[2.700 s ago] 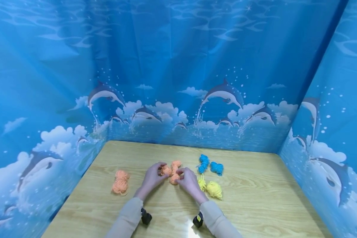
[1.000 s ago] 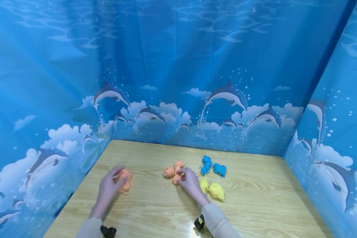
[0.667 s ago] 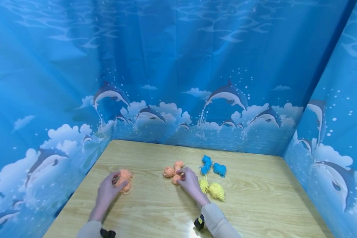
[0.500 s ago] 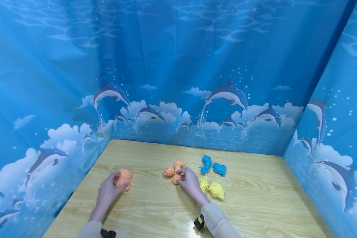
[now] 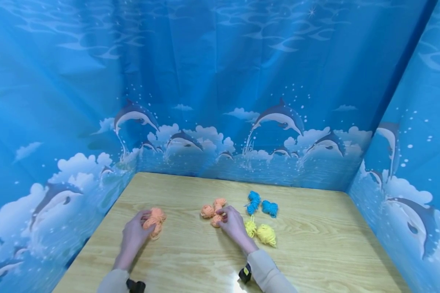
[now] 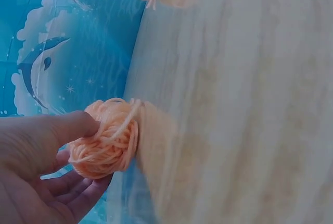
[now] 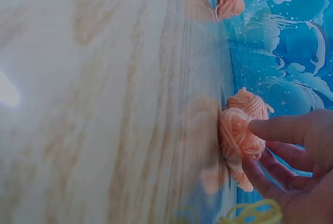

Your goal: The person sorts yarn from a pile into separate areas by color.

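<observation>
My left hand (image 5: 135,232) grips the lower ball of the peach-coloured yarn (image 5: 158,215) on the table's left side. In the left wrist view, the thumb lies on the near side of that yarn ball (image 6: 106,146) and the fingers curl beneath it. My right hand (image 5: 235,225) pinches the nearest part (image 5: 216,221) of a peach yarn cluster at mid-table. A round peach ball (image 5: 207,211) sits at the cluster's left, and another lump (image 5: 220,201) at its back. The right wrist view shows thumb and fingers about one peach yarn ball (image 7: 239,133).
Two blue yarn bundles (image 5: 269,208) lie right of the middle. Nearer, two yellow yarn bundles (image 5: 266,235) rest close to my right wrist. The wooden table (image 5: 315,252) meets a blue dolphin-print curtain (image 5: 212,81) at its back and sides.
My left hand has left the middle cluster and gone left to the other peach yarn, which has since shifted slightly right. My right hand stays at the cluster.
</observation>
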`<state>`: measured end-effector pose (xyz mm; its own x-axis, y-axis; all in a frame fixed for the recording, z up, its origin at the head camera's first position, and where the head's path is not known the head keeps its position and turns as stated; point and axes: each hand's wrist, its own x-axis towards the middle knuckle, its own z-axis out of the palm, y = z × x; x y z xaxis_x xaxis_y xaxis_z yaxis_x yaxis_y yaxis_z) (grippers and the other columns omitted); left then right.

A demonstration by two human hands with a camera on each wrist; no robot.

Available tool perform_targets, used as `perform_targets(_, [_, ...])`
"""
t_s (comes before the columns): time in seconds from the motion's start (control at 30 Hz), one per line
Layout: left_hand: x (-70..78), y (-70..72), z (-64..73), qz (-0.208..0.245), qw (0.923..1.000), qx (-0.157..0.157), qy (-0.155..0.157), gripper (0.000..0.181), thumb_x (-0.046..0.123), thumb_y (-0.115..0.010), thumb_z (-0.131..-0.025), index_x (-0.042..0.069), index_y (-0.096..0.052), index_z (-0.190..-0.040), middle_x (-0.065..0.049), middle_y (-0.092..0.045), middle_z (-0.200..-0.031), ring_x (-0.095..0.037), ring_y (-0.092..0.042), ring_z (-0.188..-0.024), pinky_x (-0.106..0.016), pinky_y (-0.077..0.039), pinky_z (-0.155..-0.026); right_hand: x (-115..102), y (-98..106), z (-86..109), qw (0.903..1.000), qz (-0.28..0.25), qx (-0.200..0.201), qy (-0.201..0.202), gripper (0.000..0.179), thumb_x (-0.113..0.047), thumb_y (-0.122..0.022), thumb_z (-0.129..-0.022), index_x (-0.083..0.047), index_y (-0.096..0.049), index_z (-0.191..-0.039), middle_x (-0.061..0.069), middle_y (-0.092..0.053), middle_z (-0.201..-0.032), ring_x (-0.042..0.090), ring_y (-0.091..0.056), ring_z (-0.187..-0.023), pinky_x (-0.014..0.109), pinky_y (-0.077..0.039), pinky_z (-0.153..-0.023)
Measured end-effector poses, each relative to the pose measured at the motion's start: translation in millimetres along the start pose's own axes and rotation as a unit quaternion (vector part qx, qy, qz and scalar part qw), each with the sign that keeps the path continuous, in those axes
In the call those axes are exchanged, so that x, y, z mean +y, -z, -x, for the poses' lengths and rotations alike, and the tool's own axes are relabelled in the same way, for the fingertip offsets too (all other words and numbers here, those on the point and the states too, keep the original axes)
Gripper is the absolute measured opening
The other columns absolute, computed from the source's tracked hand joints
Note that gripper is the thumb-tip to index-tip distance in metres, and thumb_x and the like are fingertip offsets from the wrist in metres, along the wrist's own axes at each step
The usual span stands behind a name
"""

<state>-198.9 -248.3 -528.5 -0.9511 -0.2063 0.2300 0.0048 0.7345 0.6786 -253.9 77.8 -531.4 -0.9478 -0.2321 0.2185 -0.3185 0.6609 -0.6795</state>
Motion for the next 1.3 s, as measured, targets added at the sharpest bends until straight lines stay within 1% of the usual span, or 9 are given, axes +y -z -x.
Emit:
perform_targets(0.07, [3.7, 0.7, -2.8, 0.008, 1.0, 0.003, -0.004, 0.046, 0.004, -0.078, -0.083, -0.003, -0.063, -0.126, -0.027, -0.069, -0.113, -0.041, -0.068, -0.099, -0.054, -0.056, -0.081, 0, 0, 0.1, 1.0, 0.0, -0.002, -0.002, 0.026, -0.001, -0.08, -0.084, -0.006, -0.074, -0.108, 0.006, -0.065, -0.1, 0.017, -0.064, -0.083, 0.027, -0.056, -0.069])
perform_targets(0.2, [10.5, 1.2, -9.2, 0.022, 0.9996, 0.014, -0.013, 0.046, 0.004, -0.078, -0.085, -0.003, -0.061, -0.127, -0.024, -0.069, -0.118, -0.041, -0.067, -0.106, -0.056, -0.055, -0.087, 0, 1, 0.1, 1.0, 0.001, -0.006, -0.002, 0.026, -0.002, -0.08, -0.085, -0.006, -0.074, -0.109, 0.006, -0.065, -0.101, 0.018, -0.063, -0.083, 0.028, -0.056, -0.069])
perform_targets(0.33, [16.7, 0.1, -14.4, 0.034, 0.9989, 0.02, -0.024, 0.046, 0.003, -0.078, -0.085, -0.003, -0.061, -0.127, -0.022, -0.069, -0.12, -0.041, -0.066, -0.107, -0.055, -0.055, -0.089, 0, 1, 0.3, 0.9999, -0.002, -0.009, -0.004, 0.026, -0.002, -0.08, -0.085, -0.006, -0.074, -0.11, 0.007, -0.065, -0.101, 0.019, -0.064, -0.084, 0.029, -0.056, -0.07])
perform_targets(0.57, [26.3, -4.0, -19.3, 0.057, 0.9982, 0.014, -0.013, 0.043, 0.004, -0.077, -0.086, -0.001, -0.062, -0.126, -0.023, -0.068, -0.122, -0.041, -0.066, -0.11, -0.054, -0.056, -0.092, -1, 1, 0.5, 0.9999, -0.007, -0.004, -0.006, 0.025, -0.003, -0.08, -0.085, -0.007, -0.074, -0.11, 0.006, -0.065, -0.102, 0.019, -0.065, -0.085, 0.029, -0.057, -0.071])
perform_targets(0.67, [30.3, -6.4, -21.4, 0.064, 0.9977, 0.015, -0.018, 0.042, 0.004, -0.077, -0.086, -0.001, -0.063, -0.126, -0.022, -0.068, -0.122, -0.041, -0.066, -0.11, -0.054, -0.056, -0.092, -1, 1, 1.1, 1.0, -0.004, -0.001, -0.001, 0.026, -0.003, -0.08, -0.084, -0.006, -0.074, -0.109, 0.007, -0.065, -0.102, 0.019, -0.065, -0.084, 0.028, -0.057, -0.07])
perform_targets(0.97, [43.4, -21.5, -28.3, 0.079, 0.9961, 0.019, -0.036, 0.041, 0.003, -0.08, -0.083, 0.0, -0.065, -0.122, -0.022, -0.071, -0.116, -0.039, -0.068, -0.106, -0.053, -0.057, -0.088, 0, 1, 1.7, 1.0, 0.0, -0.004, 0.002, 0.025, -0.003, -0.079, -0.085, -0.006, -0.074, -0.11, 0.009, -0.066, -0.104, 0.019, -0.066, -0.085, 0.028, -0.058, -0.071])
perform_targets(1.17, [54.0, -35.6, -32.0, 0.099, 0.9949, 0.002, -0.023, 0.042, 0.003, -0.079, -0.083, 0.0, -0.065, -0.123, -0.022, -0.07, -0.116, -0.039, -0.067, -0.107, -0.052, -0.057, -0.09, 0, 0, 1.7, 0.9999, -0.007, -0.01, -0.005, 0.026, -0.003, -0.079, -0.086, -0.006, -0.074, -0.111, 0.008, -0.065, -0.104, 0.02, -0.066, -0.086, 0.029, -0.059, -0.071])
perform_targets(1.3, [59.1, -46.2, -36.2, 0.105, 0.9943, -0.009, -0.014, 0.043, 0.004, -0.079, -0.084, 0.0, -0.065, -0.124, -0.021, -0.069, -0.118, -0.038, -0.066, -0.109, -0.052, -0.056, -0.091, 0, 0, 1.6, 0.9999, -0.004, -0.009, 0.001, 0.025, -0.002, -0.079, -0.086, -0.005, -0.074, -0.11, 0.008, -0.065, -0.103, 0.02, -0.067, -0.085, 0.029, -0.059, -0.071])
